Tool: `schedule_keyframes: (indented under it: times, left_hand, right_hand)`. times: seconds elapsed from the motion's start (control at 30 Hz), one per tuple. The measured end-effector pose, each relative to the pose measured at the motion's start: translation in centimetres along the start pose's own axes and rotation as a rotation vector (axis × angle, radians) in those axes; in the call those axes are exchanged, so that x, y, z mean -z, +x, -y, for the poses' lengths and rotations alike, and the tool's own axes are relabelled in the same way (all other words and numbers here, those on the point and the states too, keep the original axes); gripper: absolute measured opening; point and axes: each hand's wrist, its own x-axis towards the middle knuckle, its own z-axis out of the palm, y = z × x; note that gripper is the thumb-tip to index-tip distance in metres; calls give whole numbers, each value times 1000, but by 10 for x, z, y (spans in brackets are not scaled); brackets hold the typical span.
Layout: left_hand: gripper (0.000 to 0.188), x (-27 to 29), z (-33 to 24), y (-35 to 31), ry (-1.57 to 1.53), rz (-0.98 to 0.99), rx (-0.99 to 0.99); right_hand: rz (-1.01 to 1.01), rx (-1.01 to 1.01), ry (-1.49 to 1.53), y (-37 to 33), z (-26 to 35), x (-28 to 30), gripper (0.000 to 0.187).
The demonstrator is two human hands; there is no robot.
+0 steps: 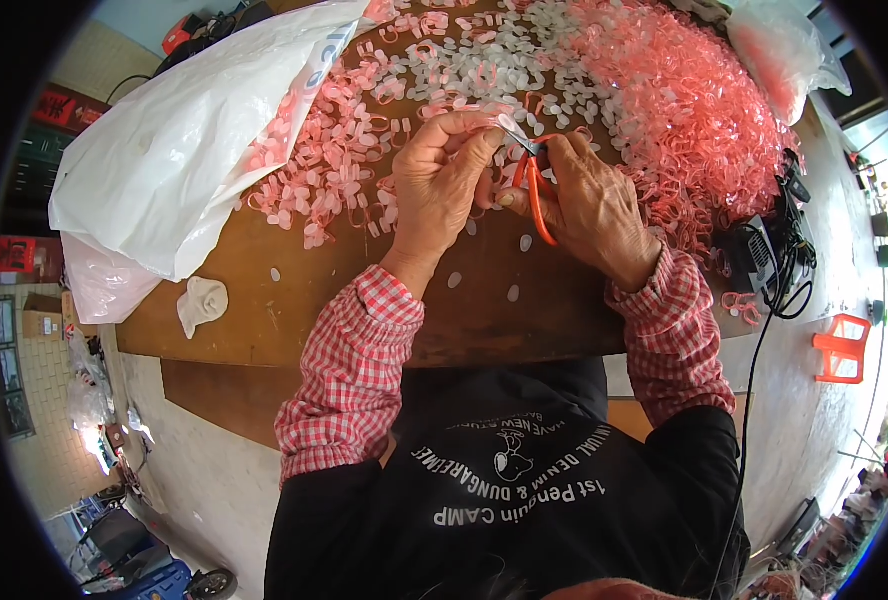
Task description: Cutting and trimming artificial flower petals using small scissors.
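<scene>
My left hand (436, 185) pinches a small pink plastic piece (505, 121) between thumb and fingertips above the brown table. My right hand (596, 205) is closed around orange-handled snips (536, 200), whose metal jaws reach up and left to the piece. Whether the jaws touch it is too small to tell. Loose pink pieces (329, 175) lie beyond and left of my left hand. Past both hands is a scatter of whitish oval bits (474, 65), and a few of these ovals (513, 293) rest between my forearms.
A large heap of pink plastic parts (674, 110) covers the table's far right. On the left lies a big white plastic bag (184, 160), with a crumpled pale cloth (202, 305) near it. A black device with cables (764, 255) sits at the right edge. An orange stool (842, 348) stands on the floor.
</scene>
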Motion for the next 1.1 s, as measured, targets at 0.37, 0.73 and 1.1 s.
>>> schedule_keyframes:
  times: [0.37,0.73,1.1]
  left_hand:
    - [12,2,1,2,-9,21,60]
    - [14,1,-2,1,-39,11,10]
    - [14,-5,-4,-4,-171,70,204]
  right_hand:
    - [15,38,-63,-1,-10,-4,45]
    - [170,-169,578,1,-9,-1,46]
    - [-105,-186,688,9,-15,0,19]
